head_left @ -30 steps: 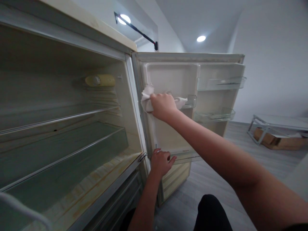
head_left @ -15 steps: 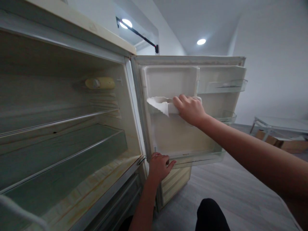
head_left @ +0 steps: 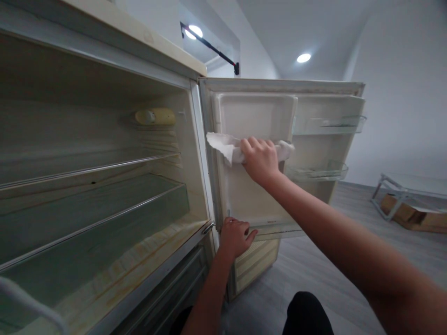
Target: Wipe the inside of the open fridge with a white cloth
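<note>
My right hand (head_left: 259, 158) is closed around a crumpled white cloth (head_left: 223, 143). It presses the cloth against the inner panel of the open fridge door (head_left: 258, 195), near mid-height. One loose end of the cloth sticks out left toward the hinge side, and a bunched end shows on the right. Lower down, my left hand (head_left: 235, 236) grips the left end of the door's bottom shelf (head_left: 279, 231), fingers curled over its edge and thumb pointing right. The palm side of both hands is hidden.
To the left stands the open fridge compartment (head_left: 195, 186), with glass shelves (head_left: 153, 202), brown-yellow stains and a yellowish lamp cover (head_left: 159, 116). Clear door racks (head_left: 319, 173) hang on the right of the door. A white table (head_left: 415, 181) and cardboard boxes (head_left: 415, 214) stand farther right.
My right hand has slid left along the door panel with the cloth, whose loose end now reaches nearer the hinge edge. My left hand stays at the bottom shelf. The view has shifted slightly.
</note>
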`<state>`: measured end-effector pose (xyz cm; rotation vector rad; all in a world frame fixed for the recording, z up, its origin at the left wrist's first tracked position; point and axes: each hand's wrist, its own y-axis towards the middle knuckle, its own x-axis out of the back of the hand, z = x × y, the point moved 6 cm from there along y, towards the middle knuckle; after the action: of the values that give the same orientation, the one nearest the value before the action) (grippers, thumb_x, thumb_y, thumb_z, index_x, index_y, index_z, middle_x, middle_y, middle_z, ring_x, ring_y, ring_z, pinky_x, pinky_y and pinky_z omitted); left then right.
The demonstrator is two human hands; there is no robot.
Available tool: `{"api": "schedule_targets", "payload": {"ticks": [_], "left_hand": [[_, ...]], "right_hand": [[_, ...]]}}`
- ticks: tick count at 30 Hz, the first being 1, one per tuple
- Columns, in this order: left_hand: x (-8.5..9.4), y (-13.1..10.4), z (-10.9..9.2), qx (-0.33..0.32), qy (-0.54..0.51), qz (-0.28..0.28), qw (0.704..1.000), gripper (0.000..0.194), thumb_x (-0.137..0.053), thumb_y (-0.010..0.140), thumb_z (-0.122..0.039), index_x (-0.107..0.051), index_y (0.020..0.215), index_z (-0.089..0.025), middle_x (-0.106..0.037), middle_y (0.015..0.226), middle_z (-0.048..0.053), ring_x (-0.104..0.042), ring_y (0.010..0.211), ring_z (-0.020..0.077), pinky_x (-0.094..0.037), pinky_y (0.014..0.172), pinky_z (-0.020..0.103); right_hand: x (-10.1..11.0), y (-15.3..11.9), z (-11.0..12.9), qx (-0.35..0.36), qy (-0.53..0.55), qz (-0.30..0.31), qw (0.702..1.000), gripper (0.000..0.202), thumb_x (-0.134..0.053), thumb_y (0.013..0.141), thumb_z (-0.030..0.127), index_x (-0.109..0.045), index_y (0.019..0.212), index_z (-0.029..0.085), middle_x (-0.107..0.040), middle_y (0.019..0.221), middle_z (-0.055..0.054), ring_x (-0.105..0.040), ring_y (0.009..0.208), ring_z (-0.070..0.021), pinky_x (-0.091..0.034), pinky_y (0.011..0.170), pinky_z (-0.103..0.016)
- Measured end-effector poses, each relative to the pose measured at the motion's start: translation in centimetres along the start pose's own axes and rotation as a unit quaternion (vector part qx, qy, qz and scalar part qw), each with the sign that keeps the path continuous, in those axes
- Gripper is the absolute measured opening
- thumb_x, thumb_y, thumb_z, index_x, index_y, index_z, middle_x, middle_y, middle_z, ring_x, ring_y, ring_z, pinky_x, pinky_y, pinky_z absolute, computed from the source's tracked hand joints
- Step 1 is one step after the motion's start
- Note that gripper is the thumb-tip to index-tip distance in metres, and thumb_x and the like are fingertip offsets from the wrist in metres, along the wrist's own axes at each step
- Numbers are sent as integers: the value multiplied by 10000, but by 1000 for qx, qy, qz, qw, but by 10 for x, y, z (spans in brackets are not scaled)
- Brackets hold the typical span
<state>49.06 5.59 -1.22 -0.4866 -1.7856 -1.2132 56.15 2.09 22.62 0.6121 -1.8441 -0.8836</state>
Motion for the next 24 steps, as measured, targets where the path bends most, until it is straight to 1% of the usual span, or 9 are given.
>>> {"api": "schedule_targets", "payload": {"ticks": [2,4,7,10,14,16,20,22,24], "left_hand": [[0,-1,1,4,-1,-6,1000,386,-608,930,-493,-595,664,-215,-701,676,34,-657,720,213,-387,899,419],[0,-2,2,3,-2,-10,1000,388,-618,924,-496,-585,657,-217,-698,677,30,-655,722,208,-386,890,408],[1,-5,5,-10,-3,-16,1000,392,-616,926,-499,-569,657,-218,-698,685,21,-652,733,203,-381,876,399],[2,-7,6,-25,-5,-19,1000,403,-608,934,-512,-560,665,-216,-696,687,10,-650,738,201,-377,867,393],[2,-7,7,-25,-2,-19,1000,405,-620,930,-517,-563,669,-212,-687,679,9,-646,735,205,-375,863,391],[2,-7,6,-24,-3,-18,1000,399,-622,930,-510,-569,672,-211,-686,678,11,-647,739,207,-373,873,395],[0,-6,5,-21,-14,-20,999,402,-618,932,-517,-588,674,-210,-688,680,16,-651,741,208,-379,885,400],[0,-5,5,-18,-16,-25,999,407,-618,930,-525,-594,673,-210,-690,680,17,-653,739,209,-386,888,400],[0,-5,5,-15,-16,-30,999,409,-620,929,-528,-601,671,-211,-692,679,20,-656,738,208,-392,896,399]], "right_hand": [[1,6,18,18,11,-8,1000,282,-377,1003,183,-611,1158,153,-655,1110,-164,-591,993,-269,-358,824,-359],[1,8,30,35,9,-13,999,304,-338,1017,172,-602,1166,150,-646,1120,-169,-581,997,-268,-357,821,-358],[2,5,30,65,-11,-19,998,329,-301,1025,155,-585,1192,159,-630,1131,-168,-562,983,-271,-351,813,-359],[2,-4,9,86,-38,-11,996,319,-320,1018,147,-571,1214,171,-623,1128,-160,-550,968,-268,-340,805,-353],[3,-19,-39,64,-59,5,996,285,-385,988,146,-596,1178,166,-636,1114,-159,-556,956,-262,-329,798,-347],[4,-24,-55,64,-49,14,997,240,-457,960,169,-618,1137,152,-652,1097,-160,-569,972,-265,-339,813,-346],[7,-27,-64,72,10,34,997,259,-569,941,332,-660,1086,138,-696,1069,-161,-619,976,-275,-386,834,-339],[7,-20,-67,29,54,35,997,323,-513,986,391,-701,1054,137,-722,1035,-158,-655,954,-272,-415,812,-332],[11,-8,-75,-52,103,10,993,514,-320,1060,409,-743,1044,117,-743,983,-155,-690,925,-258,-436,764,-320]]}}
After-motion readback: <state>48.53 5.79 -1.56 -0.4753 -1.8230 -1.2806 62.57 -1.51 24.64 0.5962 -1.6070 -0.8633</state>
